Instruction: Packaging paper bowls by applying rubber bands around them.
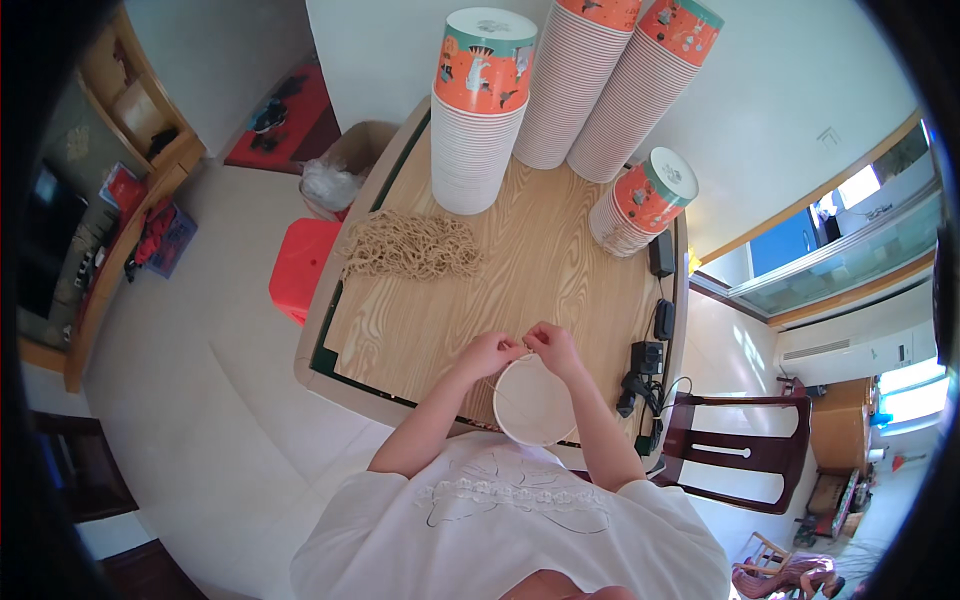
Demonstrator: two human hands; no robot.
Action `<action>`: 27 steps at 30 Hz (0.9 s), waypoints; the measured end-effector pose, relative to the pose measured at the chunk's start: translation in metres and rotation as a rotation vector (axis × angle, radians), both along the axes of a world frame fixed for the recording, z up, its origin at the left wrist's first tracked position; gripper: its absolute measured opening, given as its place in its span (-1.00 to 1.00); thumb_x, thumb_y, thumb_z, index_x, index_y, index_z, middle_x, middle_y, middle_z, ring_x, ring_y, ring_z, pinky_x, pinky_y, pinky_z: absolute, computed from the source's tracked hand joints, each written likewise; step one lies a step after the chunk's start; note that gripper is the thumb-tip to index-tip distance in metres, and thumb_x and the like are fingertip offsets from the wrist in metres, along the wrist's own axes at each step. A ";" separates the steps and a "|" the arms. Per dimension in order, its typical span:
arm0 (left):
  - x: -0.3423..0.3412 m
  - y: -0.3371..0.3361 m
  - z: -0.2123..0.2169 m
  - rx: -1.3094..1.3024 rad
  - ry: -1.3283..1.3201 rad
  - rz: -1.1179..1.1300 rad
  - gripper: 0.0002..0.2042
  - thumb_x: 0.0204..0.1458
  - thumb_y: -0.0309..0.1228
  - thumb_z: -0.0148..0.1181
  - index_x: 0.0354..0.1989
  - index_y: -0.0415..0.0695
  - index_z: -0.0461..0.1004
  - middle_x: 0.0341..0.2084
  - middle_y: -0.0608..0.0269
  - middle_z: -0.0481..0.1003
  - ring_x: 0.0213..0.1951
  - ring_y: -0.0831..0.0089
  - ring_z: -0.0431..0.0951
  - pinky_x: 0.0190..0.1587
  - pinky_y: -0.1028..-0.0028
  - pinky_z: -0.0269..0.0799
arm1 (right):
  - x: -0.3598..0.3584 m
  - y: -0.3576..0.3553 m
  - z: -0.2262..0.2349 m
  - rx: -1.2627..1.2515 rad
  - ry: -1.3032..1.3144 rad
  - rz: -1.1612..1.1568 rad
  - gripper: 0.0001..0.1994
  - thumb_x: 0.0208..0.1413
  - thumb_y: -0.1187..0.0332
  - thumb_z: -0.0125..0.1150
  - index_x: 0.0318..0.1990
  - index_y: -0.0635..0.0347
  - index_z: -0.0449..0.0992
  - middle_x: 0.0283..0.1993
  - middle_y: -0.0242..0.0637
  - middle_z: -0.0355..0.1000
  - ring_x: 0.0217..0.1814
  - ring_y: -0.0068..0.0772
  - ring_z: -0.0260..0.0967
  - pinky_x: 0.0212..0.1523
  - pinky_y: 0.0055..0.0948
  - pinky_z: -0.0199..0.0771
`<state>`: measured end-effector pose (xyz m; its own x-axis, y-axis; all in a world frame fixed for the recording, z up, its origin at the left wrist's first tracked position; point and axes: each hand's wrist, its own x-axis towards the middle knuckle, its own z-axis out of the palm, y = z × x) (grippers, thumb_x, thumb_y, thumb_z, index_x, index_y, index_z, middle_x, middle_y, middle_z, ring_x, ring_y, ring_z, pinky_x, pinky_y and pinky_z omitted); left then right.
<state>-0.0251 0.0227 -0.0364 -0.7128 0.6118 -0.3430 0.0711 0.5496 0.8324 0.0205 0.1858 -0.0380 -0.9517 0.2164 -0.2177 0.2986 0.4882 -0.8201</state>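
A white paper cup [533, 405] stands open side up at the near edge of the wooden table [420, 320], right in front of me. My left hand [488, 353] and my right hand [551, 347] meet at the cup's far rim, fingers pinched on a thin tan string [503, 385] that runs across the cup's mouth. A loose heap of tan string pieces [412, 245] lies on the table further back to the left.
Tall stacks of orange-printed paper cups [478, 110] stand at the table's far end, and a shorter stack [640, 203] leans to the right. Black adapters and cables [648, 362] lie along the right edge. A red stool [300, 268] is on the left and a dark wooden chair [735, 450] on the right.
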 end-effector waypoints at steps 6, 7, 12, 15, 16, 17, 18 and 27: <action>-0.001 0.013 -0.033 0.453 -0.360 0.128 -0.78 -0.15 -0.37 0.17 -0.38 -0.27 0.47 -0.54 0.26 0.48 -0.47 0.56 0.44 -0.41 0.59 0.35 | 0.000 0.003 -0.003 -0.066 0.016 0.022 -0.88 -0.10 0.40 0.15 -0.43 0.25 0.45 -0.55 -0.30 0.41 -0.53 -0.57 0.31 -0.50 -0.53 0.31; 0.001 0.013 -0.031 0.472 -0.474 0.175 -0.79 -0.14 -0.38 0.16 -0.38 -0.28 0.47 -0.56 0.28 0.48 -0.49 0.57 0.43 -0.43 0.59 0.34 | -0.001 0.003 0.001 -0.050 -0.011 0.053 -0.88 -0.08 0.39 0.13 -0.42 0.27 0.43 -0.55 -0.31 0.40 -0.52 -0.60 0.31 -0.48 -0.57 0.32; 0.005 0.019 -0.038 0.443 -0.575 0.289 -0.83 -0.15 -0.42 0.16 -0.43 -0.28 0.48 -0.59 0.28 0.47 -0.55 0.59 0.41 -0.48 0.58 0.33 | -0.017 0.006 0.005 0.139 -0.117 -0.004 -0.77 -0.02 0.25 0.06 -0.41 0.29 0.43 -0.54 -0.22 0.39 -0.48 -0.47 0.35 -0.41 -0.53 0.34; 0.007 0.022 -0.038 0.439 -0.381 0.280 -0.84 -0.16 -0.41 0.17 -0.48 -0.27 0.49 -0.62 0.27 0.47 -0.57 0.59 0.41 -0.49 0.57 0.32 | -0.026 0.004 0.012 0.344 -0.258 0.095 -0.57 -0.01 0.00 -0.07 -0.41 0.25 0.46 -0.43 -0.01 0.39 -0.33 -0.08 0.36 -0.30 -0.28 0.35; 0.007 0.023 -0.037 0.430 -0.317 0.265 -0.86 -0.15 -0.42 0.16 -0.48 -0.26 0.50 -0.64 0.28 0.46 -0.57 0.60 0.40 -0.50 0.58 0.31 | -0.028 0.006 0.011 0.326 -0.298 0.214 -0.56 -0.02 -0.02 -0.09 -0.41 0.22 0.47 -0.40 -0.01 0.39 -0.29 -0.06 0.35 -0.27 -0.25 0.33; 0.007 0.023 -0.037 0.421 -0.253 0.249 -0.88 -0.14 -0.44 0.15 -0.49 -0.25 0.50 -0.65 0.29 0.45 -0.57 0.61 0.39 -0.51 0.58 0.30 | -0.029 0.007 0.010 0.307 -0.337 0.333 -0.56 -0.03 -0.04 -0.11 -0.40 0.20 0.48 -0.36 0.00 0.40 -0.25 -0.03 0.34 -0.24 -0.23 0.32; 0.006 0.024 -0.039 0.421 -0.253 0.249 -0.88 -0.14 -0.44 0.15 -0.49 -0.25 0.50 -0.65 0.29 0.45 -0.57 0.61 0.39 -0.51 0.58 0.30 | -0.030 0.011 0.005 0.307 -0.336 0.334 -0.56 -0.03 -0.04 -0.11 -0.40 0.20 0.48 -0.36 0.00 0.40 -0.25 -0.03 0.34 -0.24 -0.23 0.32; 0.004 0.020 -0.033 0.388 -0.231 0.278 -0.86 -0.20 -0.42 0.21 -0.50 -0.24 0.50 -0.66 0.30 0.44 -0.57 0.62 0.38 -0.50 0.58 0.30 | -0.024 0.022 0.019 -0.081 -0.336 0.398 -0.80 -0.01 0.30 0.00 -0.46 0.28 0.39 -0.58 -0.35 0.30 -0.52 -0.55 0.22 -0.49 -0.55 0.24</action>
